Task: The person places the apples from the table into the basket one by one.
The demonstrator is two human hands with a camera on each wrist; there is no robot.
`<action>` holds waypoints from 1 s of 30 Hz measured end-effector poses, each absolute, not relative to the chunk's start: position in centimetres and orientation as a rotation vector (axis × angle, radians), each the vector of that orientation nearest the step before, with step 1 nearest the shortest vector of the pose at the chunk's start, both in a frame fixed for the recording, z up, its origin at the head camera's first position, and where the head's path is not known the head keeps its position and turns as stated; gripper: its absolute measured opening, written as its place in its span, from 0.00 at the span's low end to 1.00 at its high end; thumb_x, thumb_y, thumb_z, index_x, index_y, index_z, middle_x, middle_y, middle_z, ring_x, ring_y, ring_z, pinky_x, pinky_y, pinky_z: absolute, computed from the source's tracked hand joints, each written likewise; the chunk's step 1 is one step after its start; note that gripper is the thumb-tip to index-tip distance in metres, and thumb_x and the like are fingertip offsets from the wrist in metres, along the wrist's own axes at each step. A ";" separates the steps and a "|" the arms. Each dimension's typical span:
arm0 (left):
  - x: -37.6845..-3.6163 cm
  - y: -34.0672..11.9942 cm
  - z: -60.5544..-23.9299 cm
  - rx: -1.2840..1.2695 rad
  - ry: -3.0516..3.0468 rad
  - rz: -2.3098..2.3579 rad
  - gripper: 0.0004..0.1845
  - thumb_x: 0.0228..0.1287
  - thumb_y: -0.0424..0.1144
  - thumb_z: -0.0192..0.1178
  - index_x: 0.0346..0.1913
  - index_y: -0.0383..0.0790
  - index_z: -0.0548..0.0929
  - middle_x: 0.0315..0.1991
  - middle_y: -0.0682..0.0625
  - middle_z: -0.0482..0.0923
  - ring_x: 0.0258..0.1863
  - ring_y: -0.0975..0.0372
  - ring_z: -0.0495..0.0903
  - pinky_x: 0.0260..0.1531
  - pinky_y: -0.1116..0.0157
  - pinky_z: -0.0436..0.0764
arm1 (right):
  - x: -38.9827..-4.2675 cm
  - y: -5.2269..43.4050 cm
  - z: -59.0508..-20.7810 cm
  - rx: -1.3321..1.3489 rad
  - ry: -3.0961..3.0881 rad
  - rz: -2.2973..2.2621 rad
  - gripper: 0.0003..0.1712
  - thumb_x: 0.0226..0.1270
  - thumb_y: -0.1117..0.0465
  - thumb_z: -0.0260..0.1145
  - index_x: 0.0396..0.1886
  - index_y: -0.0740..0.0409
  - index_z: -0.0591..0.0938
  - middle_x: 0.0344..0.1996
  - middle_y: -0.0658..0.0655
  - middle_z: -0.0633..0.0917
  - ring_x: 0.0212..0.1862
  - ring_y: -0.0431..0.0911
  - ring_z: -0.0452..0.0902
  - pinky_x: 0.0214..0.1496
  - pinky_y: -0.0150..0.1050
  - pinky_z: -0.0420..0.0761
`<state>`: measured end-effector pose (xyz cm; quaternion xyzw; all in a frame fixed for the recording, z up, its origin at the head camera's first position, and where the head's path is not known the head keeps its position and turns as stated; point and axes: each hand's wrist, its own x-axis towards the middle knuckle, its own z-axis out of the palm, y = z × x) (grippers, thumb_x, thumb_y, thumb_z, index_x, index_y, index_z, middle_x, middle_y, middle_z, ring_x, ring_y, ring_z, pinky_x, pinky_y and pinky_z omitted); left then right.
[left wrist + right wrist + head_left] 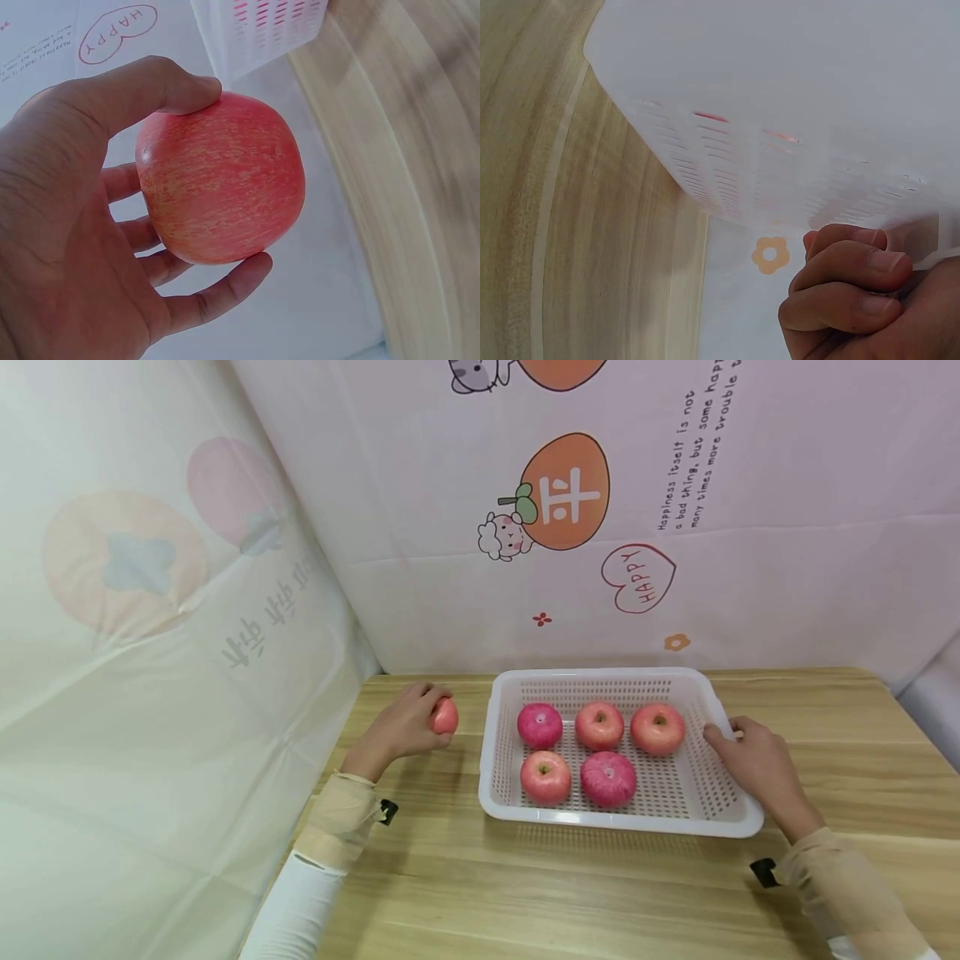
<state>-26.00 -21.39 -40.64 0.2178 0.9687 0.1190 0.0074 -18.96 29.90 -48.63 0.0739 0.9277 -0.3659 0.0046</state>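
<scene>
My left hand [411,723] grips a pink-red apple [445,717] just above the wooden table, to the left of a white perforated basket [622,823]. In the left wrist view the thumb and curled fingers [217,289] wrap round the apple [221,180]. Several more red apples [598,725] lie in two rows inside the basket. My right hand [746,752] holds the basket's right rim, thumb on top. The right wrist view shows its fingers [847,277] curled against the basket wall [780,150].
The wooden table [525,893] meets a printed pink backdrop [570,527] at the back and a pale sheet [150,610] on the left. The basket's front right part holds no apple. Bare tabletop runs in front of the basket.
</scene>
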 end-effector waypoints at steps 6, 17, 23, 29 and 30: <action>-25.7 -20.9 -39.9 0.700 3.022 0.393 0.39 0.56 0.47 0.75 0.71 0.41 0.77 0.69 0.42 0.73 0.64 0.50 0.74 0.55 0.49 0.84 | -18.9 29.9 -48.5 0.225 2.912 -1.133 0.42 0.85 0.42 0.51 0.67 0.83 0.70 0.54 0.83 0.80 0.36 0.54 0.85 0.29 0.40 0.82; -25.8 -19.7 -39.1 0.757 3.017 0.355 0.36 0.56 0.46 0.73 0.69 0.42 0.78 0.65 0.44 0.75 0.62 0.51 0.75 0.55 0.51 0.84 | -19.0 29.9 -48.4 0.225 2.912 -1.126 0.42 0.85 0.41 0.50 0.67 0.82 0.70 0.55 0.84 0.80 0.38 0.56 0.85 0.30 0.39 0.81; -25.8 -18.9 -38.5 0.763 3.008 0.319 0.35 0.57 0.48 0.73 0.68 0.44 0.78 0.64 0.45 0.75 0.61 0.52 0.74 0.54 0.52 0.84 | -18.9 29.9 -48.3 0.223 2.909 -1.125 0.42 0.85 0.41 0.51 0.67 0.82 0.70 0.55 0.84 0.80 0.38 0.56 0.85 0.30 0.39 0.81; -25.9 -18.2 -38.3 0.776 2.986 0.330 0.36 0.57 0.48 0.72 0.70 0.44 0.78 0.65 0.45 0.74 0.62 0.53 0.73 0.53 0.54 0.84 | -18.9 29.9 -48.5 0.220 2.912 -1.132 0.42 0.85 0.42 0.51 0.67 0.82 0.70 0.56 0.84 0.79 0.38 0.56 0.85 0.30 0.39 0.82; -25.9 -18.1 -38.2 0.780 2.984 0.332 0.36 0.57 0.48 0.72 0.70 0.44 0.77 0.65 0.45 0.74 0.62 0.53 0.73 0.53 0.54 0.84 | -18.9 29.9 -48.5 0.222 2.911 -1.135 0.42 0.85 0.42 0.51 0.67 0.82 0.70 0.56 0.84 0.79 0.38 0.56 0.85 0.30 0.39 0.82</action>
